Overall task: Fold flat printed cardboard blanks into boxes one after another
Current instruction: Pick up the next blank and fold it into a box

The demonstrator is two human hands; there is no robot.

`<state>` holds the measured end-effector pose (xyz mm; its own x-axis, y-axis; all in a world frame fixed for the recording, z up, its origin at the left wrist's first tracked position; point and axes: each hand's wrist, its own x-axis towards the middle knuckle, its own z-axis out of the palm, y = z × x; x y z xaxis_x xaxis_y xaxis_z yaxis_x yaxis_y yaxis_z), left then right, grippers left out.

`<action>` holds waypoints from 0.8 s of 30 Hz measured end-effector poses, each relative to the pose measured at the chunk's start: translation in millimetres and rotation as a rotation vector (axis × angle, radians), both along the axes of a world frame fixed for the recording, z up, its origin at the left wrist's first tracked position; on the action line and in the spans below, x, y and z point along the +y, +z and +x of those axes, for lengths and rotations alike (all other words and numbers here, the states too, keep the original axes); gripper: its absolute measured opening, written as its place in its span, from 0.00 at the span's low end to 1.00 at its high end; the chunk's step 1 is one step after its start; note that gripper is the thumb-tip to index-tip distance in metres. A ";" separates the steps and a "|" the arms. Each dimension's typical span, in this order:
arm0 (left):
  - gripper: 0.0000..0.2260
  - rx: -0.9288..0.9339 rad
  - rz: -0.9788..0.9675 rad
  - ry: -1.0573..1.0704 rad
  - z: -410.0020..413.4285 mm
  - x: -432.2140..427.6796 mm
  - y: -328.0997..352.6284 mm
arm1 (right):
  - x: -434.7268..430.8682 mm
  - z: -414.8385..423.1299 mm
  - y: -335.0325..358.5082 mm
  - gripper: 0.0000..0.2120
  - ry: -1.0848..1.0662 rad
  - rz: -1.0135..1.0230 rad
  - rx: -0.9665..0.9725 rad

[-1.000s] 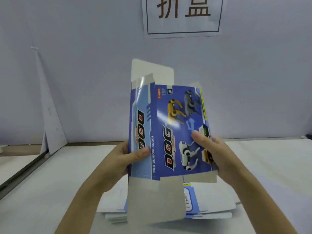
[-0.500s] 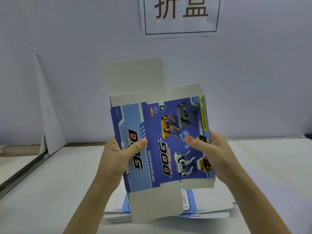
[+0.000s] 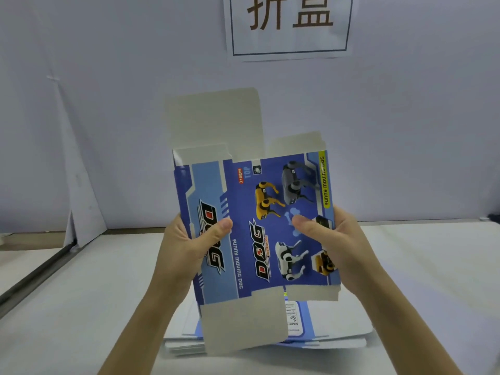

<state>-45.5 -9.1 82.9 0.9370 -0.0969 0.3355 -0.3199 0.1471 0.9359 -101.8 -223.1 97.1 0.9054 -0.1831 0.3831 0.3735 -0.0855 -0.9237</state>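
Above the counter's (image 3: 81, 307) near edge, our left hand (image 3: 186, 247) and right hand (image 3: 343, 247) are gripping one blank (image 3: 257, 226), flaps open; a stack (image 3: 338, 336) is waiting.

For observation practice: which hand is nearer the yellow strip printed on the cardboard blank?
Right. The right hand grips the cardboard blank below its yellow strip; the left hand holds the opposite edge.
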 end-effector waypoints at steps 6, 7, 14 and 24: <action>0.16 -0.038 0.019 0.034 -0.4 1.0 2.2 | 2.4 1.4 0.0 0.05 0.006 0.032 -0.022; 0.17 -0.034 0.022 0.032 -0.6 0.5 3.0 | 3.1 1.5 -0.8 0.05 0.001 0.036 -0.030; 0.31 -0.170 0.054 0.008 -12.3 -15.0 11.0 | 8.6 -0.9 0.1 0.10 0.030 0.032 -0.160; 0.41 -0.536 0.490 -0.067 -19.4 9.1 18.6 | -6.4 -2.3 7.5 0.33 0.594 0.551 -0.092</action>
<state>-64.8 0.0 101.6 0.6425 -0.4052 0.6503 -0.7581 -0.2129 0.6164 -104.0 -229.6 104.6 0.8802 0.1340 0.4553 0.2896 0.6083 -0.7390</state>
